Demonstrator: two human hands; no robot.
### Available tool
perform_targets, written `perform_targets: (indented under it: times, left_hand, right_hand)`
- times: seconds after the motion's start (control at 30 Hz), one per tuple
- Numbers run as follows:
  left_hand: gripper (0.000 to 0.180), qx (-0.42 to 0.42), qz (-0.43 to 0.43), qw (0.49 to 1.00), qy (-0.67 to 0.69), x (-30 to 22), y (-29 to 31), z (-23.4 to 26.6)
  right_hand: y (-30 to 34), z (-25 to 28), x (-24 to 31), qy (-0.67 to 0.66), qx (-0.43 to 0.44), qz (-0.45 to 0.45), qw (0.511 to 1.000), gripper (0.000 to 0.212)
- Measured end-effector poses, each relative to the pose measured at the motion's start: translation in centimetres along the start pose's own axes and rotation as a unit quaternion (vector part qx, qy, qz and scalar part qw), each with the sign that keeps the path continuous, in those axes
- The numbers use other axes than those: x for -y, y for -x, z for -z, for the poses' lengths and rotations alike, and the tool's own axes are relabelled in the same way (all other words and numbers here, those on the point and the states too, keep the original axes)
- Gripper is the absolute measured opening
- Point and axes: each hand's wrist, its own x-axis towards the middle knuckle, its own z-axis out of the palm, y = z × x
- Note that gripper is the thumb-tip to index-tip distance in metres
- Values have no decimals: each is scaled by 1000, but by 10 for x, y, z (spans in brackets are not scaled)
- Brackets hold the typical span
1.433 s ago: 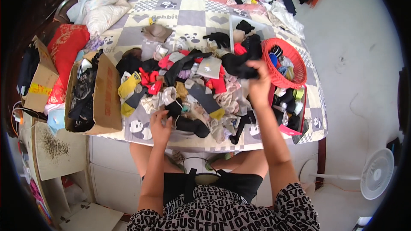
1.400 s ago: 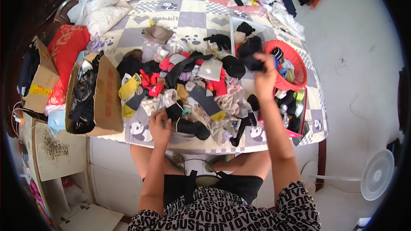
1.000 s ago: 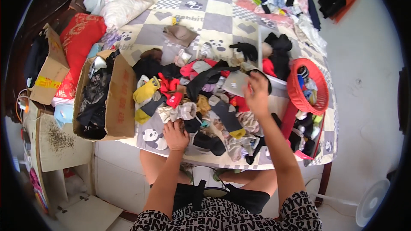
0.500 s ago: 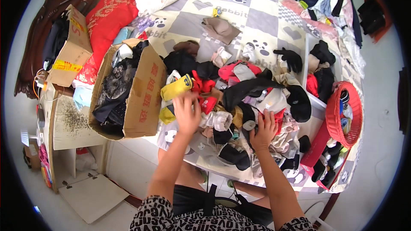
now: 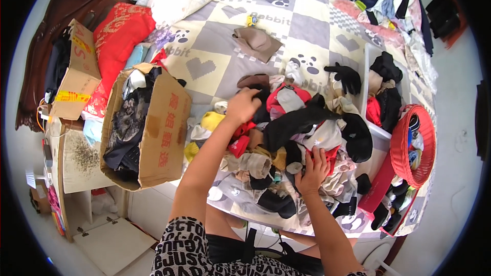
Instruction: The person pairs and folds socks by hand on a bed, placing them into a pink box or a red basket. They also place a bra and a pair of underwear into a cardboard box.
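A mixed pile of socks and small garments lies on the bed before me. My left hand [image 5: 242,105] is at its far left part, fingers curled and pressed onto a black cloth [image 5: 262,97]. Brown cloth [image 5: 252,80] lies just beyond it, and a yellow sock [image 5: 210,121] beside my left wrist. My right hand [image 5: 313,171] rests on the pile with fingers spread, against a red garment [image 5: 331,159] and a light grey cloth [image 5: 327,137]. A long black piece [image 5: 294,123] stretches across the pile between my hands.
A cardboard box [image 5: 166,127] of dark clothes stands at the left, another box [image 5: 79,71] behind it. To the right are a white bin [image 5: 366,79], a red basket [image 5: 427,145] and a red box [image 5: 377,188] of socks. A taupe cloth [image 5: 257,44] and black glove [image 5: 348,78] lie farther back.
My left hand has moved away from me and to the right, from the yellow sock to the black cloth. The black and brown cloths have shifted right. My right hand stays in place.
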Motion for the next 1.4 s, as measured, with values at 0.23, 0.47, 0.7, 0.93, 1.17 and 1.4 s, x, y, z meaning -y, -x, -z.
perform_targets:
  times: [0.23, 0.47, 0.7, 0.93, 1.17, 1.4]
  left_hand:
    - [55, -36, 169, 902, 396, 5, -114, 0]
    - [56, -98, 171, 849, 491, 20, -114, -11]
    - [53, -37, -12, 822, 568, -68, 97, 70]
    - [58, -82, 25, 687, 722, -106, 300, 89]
    - [46, -87, 128, 641, 752, -110, 354, 116]
    - [41, -65, 95, 503, 857, -91, 347, 118]
  right_hand:
    - [-2, -6, -3, -17, -22, 19, 999, 53]
    - [0, -9, -3, -14, 3, 12, 1000, 52]
    - [1, -3, -1, -11, -29, 10, 999, 52]
    - [-9, 16, 8, -21, 15, 8, 1000, 56]
    - [7, 97, 89, -322, -51, -66, 943, 33]
    - [34, 148, 164, -830, 281, -227, 426, 65]
